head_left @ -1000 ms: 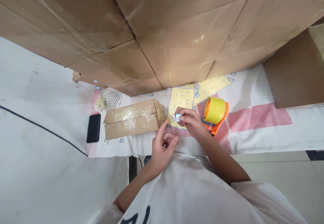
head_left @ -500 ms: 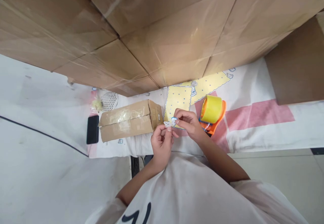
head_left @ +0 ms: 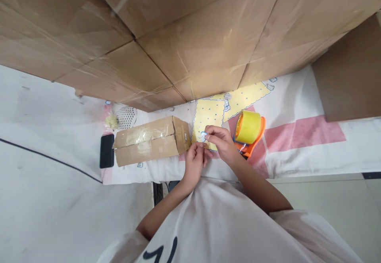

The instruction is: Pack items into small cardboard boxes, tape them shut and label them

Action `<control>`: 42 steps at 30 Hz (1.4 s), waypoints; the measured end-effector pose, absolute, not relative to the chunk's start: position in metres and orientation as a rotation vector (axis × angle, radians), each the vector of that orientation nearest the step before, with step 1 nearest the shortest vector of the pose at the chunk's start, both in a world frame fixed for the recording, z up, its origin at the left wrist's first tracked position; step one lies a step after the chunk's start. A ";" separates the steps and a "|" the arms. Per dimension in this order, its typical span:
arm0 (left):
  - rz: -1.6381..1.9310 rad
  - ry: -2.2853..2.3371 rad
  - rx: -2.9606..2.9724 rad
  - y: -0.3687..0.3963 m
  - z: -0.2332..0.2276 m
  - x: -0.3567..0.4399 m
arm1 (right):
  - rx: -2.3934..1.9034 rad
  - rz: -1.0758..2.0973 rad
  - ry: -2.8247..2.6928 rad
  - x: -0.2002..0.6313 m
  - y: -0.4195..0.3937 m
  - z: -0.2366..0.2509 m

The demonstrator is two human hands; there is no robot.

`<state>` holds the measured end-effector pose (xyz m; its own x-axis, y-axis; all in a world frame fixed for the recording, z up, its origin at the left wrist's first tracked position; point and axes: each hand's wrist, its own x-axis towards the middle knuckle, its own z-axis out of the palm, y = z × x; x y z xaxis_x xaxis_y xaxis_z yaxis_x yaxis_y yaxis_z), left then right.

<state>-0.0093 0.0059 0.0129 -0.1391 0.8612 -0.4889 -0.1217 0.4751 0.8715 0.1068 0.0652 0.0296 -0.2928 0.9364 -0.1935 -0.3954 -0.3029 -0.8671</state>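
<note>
My right hand (head_left: 222,142) pinches a small white and blue item (head_left: 203,135) at its fingertips, above the yellow dotted patch of the cloth. My left hand (head_left: 195,162) is closed just below it, fingertips touching the item's lower edge. A small taped cardboard box (head_left: 151,141) lies left of both hands. A yellow tape roll in an orange dispenser (head_left: 249,130) stands right of my right hand.
A wall of large cardboard cartons (head_left: 190,37) rises behind the cloth-covered table (head_left: 303,144). A black phone (head_left: 106,150) lies left of the small box, a white perforated object (head_left: 126,116) behind it. Another carton (head_left: 351,72) stands at right.
My left hand rose from below, fingers spread, to meet the small item held by my right hand. Both hands then shifted slightly up and left together.
</note>
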 end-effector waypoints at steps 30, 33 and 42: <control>1.400 2.630 1.707 0.010 0.070 -0.173 | -1.272 1.528 -1.153 0.050 0.055 -0.007; 1.382 2.603 1.727 0.009 0.070 -0.174 | -1.173 1.598 -1.184 0.049 0.034 -0.006; 1.315 2.532 1.600 0.002 0.068 -0.178 | -1.197 1.772 -1.134 0.056 0.025 0.002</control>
<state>-0.1782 0.0016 0.0675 -0.5152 0.7019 0.4918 0.8060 0.2018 0.5564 0.0563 0.0252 0.0023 -0.3230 0.8890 -0.3247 -0.0773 -0.3667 -0.9271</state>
